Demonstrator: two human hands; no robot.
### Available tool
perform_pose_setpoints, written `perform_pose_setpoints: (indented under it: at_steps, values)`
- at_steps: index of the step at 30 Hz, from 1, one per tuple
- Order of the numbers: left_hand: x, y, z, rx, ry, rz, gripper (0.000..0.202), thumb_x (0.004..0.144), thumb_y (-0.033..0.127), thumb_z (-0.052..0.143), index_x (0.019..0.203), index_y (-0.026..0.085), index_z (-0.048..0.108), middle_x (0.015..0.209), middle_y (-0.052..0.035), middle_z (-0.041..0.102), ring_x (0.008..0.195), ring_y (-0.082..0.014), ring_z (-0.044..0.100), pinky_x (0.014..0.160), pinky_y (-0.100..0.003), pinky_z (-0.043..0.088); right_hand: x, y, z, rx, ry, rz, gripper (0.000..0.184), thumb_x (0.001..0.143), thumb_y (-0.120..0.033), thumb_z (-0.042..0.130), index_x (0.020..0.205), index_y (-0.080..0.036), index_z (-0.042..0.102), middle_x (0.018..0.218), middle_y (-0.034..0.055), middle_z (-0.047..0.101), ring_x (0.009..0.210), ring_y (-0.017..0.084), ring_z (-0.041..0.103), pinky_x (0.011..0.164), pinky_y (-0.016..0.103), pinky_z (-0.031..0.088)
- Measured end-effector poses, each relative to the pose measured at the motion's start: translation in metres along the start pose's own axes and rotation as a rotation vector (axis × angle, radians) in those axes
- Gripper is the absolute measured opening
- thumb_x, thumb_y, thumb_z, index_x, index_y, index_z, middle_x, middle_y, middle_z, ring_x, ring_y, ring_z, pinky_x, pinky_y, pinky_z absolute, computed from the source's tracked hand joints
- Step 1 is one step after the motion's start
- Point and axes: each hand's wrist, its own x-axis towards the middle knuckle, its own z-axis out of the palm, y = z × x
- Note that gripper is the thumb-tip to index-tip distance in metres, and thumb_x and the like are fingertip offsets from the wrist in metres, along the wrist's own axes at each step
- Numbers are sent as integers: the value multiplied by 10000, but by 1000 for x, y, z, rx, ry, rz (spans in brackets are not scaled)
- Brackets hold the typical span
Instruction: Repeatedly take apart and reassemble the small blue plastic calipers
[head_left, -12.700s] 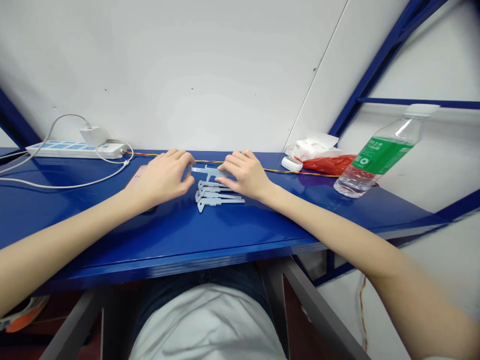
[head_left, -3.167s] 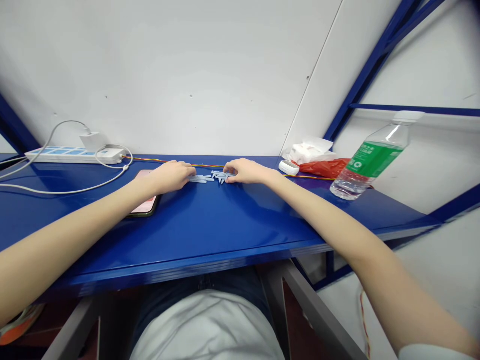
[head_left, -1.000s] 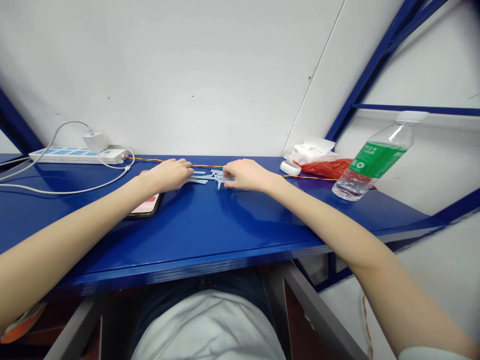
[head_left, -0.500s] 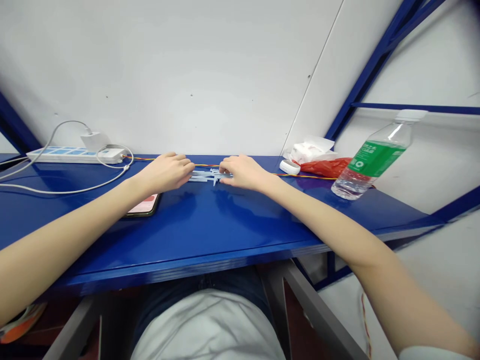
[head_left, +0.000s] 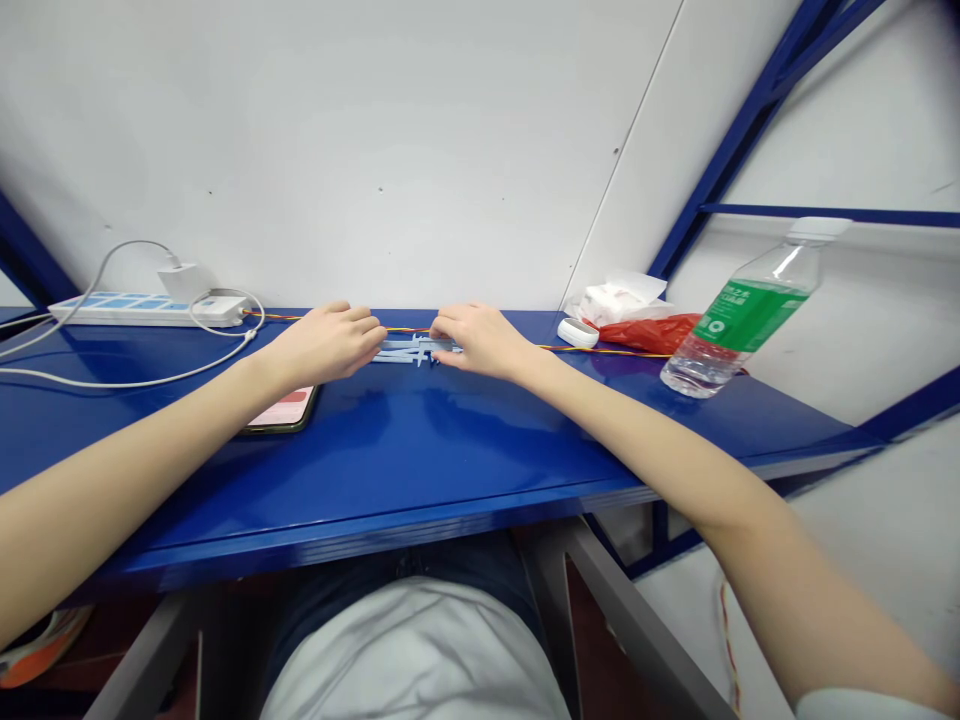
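Several pale blue-grey plastic vernier calipers [head_left: 403,352] lie crosswise together on the blue table, with their jaws toward the right. My left hand [head_left: 337,340] rests over their left ends, its fingers curled together, so those ends are hidden. From the other side my right hand [head_left: 476,340] reaches to the jaw end. Its thumb and forefinger stand apart there, with part of a caliper showing between them. A phone [head_left: 285,410] with a lit screen lies partly under my left wrist.
A white power strip [head_left: 142,312] with a plugged-in charger and white cable [head_left: 150,384] is at the left. On the right are a tilted water bottle [head_left: 742,320], a red plastic bag [head_left: 649,332], a tissue pack [head_left: 619,297] and a small white device [head_left: 578,333]. A thin red-yellow wire runs behind.
My right thumb and forefinger have spread apart. The caliper jaws near them have shifted slightly left and sit differently. My left hand has stayed nearly in place.
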Motion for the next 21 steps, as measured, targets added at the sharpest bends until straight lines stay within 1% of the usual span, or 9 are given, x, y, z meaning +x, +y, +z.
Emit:
perform_pose_setpoints:
  at_steps: [3, 5, 9, 12, 16, 21]
  values:
    - [0, 0, 0, 11, -3, 14, 363, 961, 269, 264, 893, 203, 614, 890, -92, 678, 919, -213, 588, 775, -337, 409, 0, 0, 0, 1, 10, -40, 213, 851, -245, 532, 1015, -136, 611, 1042, 107, 629, 923, 193, 525, 812, 305, 298]
    - [0, 1, 0, 22, 11, 32, 360, 960, 263, 268, 894, 196, 616, 888, -93, 679, 908, -214, 589, 770, -336, 409, 0, 1, 1, 6, 22, -46, 211, 851, -229, 523, 1024, -144, 608, 1051, 101, 636, 924, 190, 532, 814, 302, 303]
    - [1, 1, 2, 20, 93, 38, 336, 952, 273, 307, 872, 190, 623, 832, -84, 675, 840, -208, 598, 727, -325, 407, 1, 2, 5, 21, 76, -62, 195, 859, -242, 519, 1019, -171, 605, 1045, 84, 656, 919, 194, 555, 819, 313, 324]
    - [2, 1, 3, 34, 146, 30, 307, 941, 273, 349, 842, 181, 625, 773, -75, 665, 784, -203, 604, 682, -314, 398, 2, 6, 9, 35, 123, -72, 186, 853, -248, 534, 997, -154, 604, 1013, 91, 667, 900, 196, 562, 805, 321, 333]
    - [1, -2, 5, 59, 163, 18, 280, 928, 248, 378, 824, 171, 626, 756, -74, 662, 753, -196, 609, 673, -307, 394, 1, 13, 11, 51, 179, -62, 165, 858, -247, 528, 968, -145, 598, 967, 86, 676, 876, 191, 564, 789, 312, 336]
    - [0, -4, 6, 82, 167, -20, 302, 933, 249, 364, 810, 165, 627, 755, -76, 660, 729, -189, 608, 683, -304, 403, 2, 20, 15, 58, 229, -90, 171, 884, -260, 499, 981, -151, 588, 958, 80, 686, 857, 182, 572, 826, 317, 323]
